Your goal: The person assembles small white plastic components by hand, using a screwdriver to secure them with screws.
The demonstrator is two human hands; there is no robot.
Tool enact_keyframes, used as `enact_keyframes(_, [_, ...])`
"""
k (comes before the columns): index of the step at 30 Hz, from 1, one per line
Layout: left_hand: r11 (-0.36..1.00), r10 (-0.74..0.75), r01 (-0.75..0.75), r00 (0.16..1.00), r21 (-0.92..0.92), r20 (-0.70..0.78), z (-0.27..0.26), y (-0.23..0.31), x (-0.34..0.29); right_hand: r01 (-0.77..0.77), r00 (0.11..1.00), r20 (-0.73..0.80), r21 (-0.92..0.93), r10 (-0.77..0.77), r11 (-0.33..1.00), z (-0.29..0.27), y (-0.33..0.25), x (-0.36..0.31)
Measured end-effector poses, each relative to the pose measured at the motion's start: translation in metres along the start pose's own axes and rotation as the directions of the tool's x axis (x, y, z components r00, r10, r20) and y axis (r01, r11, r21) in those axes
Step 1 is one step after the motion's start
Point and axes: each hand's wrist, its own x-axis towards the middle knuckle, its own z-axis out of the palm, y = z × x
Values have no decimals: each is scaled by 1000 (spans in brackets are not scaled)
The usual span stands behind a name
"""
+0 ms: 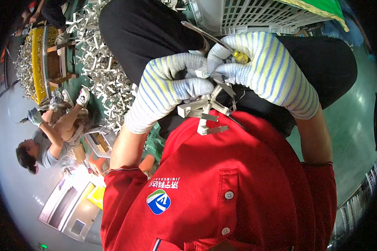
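I count two gloved hands, one tool and one workpiece up close. My left hand, in a knit cotton glove striped blue on white, is closed around a white plastic cross-shaped piece with flat, squared arms, which hangs between the two hands just above the red shirt. My right hand, in a similar glove striped yellow-green, is clenched on a pair of cutters with a yellow grip and a long bare metal handle; the tip meets the top of the piece. Beyond the black trousers lies one big heap of the same white cross pieces, too many to count, spread on a green floor. One pale perforated plastic crate stands at the top, and one yellow crate at the far left. One other person in a grey top sits by the heap, also gloved. The floor to the right is smooth, glossy green.
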Motion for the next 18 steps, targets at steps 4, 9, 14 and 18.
enact_keyframes(4, [971, 84, -74, 996, 229, -31, 4, -1, -2, -44, 999, 1, -20, 44, 999, 3, 3, 2])
enact_keyframes(9, [966, 56, -49, 998, 254, -23, -1, -9, -5, -124, 990, 70, 21, 123, 992, 8, 10, 4])
enact_keyframes(14, [960, 77, -78, 997, 267, 12, 2, -9, -9, -121, 993, -8, 48, 122, 991, 12, 2, -2])
enact_keyframes(18, [969, 79, -71, 997, 235, -23, 9, -7, -11, -75, 996, -39, 126, 81, 989, 17, 13, -4])
